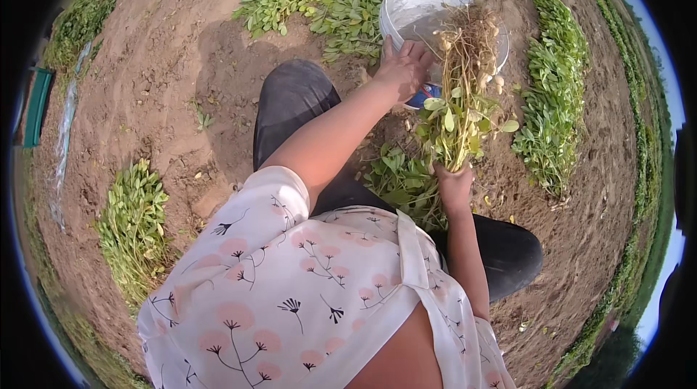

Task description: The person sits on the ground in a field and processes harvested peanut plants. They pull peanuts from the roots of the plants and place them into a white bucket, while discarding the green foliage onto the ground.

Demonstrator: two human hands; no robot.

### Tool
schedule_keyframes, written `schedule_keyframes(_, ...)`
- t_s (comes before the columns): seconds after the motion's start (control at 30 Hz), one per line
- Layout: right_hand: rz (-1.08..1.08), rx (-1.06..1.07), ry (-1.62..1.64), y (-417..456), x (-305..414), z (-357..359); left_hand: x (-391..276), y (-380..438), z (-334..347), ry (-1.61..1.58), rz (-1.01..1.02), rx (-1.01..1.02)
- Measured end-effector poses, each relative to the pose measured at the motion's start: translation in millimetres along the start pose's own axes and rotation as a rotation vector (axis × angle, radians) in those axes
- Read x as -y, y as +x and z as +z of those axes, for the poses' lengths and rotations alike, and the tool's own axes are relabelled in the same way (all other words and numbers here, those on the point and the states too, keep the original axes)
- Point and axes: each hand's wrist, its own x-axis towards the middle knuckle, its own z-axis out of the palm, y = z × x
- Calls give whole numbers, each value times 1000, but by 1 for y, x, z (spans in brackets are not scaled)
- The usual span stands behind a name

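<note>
My right hand (456, 179) is closed around the stems of a bunch of peanut plants (460, 122), held roots up. Their roots, with peanut pods (484, 81) hanging from them, lean over the near right rim of a white plastic bucket (387, 29). At the bucket's near left rim is my left hand (405, 65), fingers towards the opening, with the thumb on the outer side; whether it grips the rim is unclear. Blue printing shows on the bucket's side below this hand. More leafy plants (403, 182) lie between my legs, under the held bunch.
Pulled peanut plants (348, 13) lie beyond and left of the bucket, and another pile (133, 225) lies on the soil at left. A long row of plants (555, 89) runs along the right. My bent knees (297, 95) flank the work area. A green object (38, 108) stands far left.
</note>
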Motion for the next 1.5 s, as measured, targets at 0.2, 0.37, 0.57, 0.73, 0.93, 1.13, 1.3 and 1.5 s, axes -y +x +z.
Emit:
schedule_keyframes(0.2, -367, -533, 506, -13, 141, -86, -6, 0, -9, -43, -30, 53)
schedule_keyframes(0.37, -644, -795, 803, -31, 214, -126, -3, -5, -1, -11, -9, -65)
schedule_keyframes(0.57, -63, -57, -298, -12, -4, -11, -7, 1, -18, 25, -36, 160)
schedule_keyframes(0.73, 63, -1, 129, -6, 5, -4, 1, -7, -1, -36, 2, -105)
schedule_keyframes(0.93, -347, -572, 594, -27, 156, -82, -4, -4, -4, 3, -38, -5)
schedule_keyframes(1.13, -784, -1036, -393, -46, 182, -123, -3, -8, -3, -9, -41, -50)
schedule_keyframes(1.3, -68, -131, -165, -6, -41, 0, -5, 3, -14, -30, -47, 77)
schedule_keyframes(1.5, 124, -124, 272, -7, 10, -10, -1, -3, -21, -94, -60, 45)
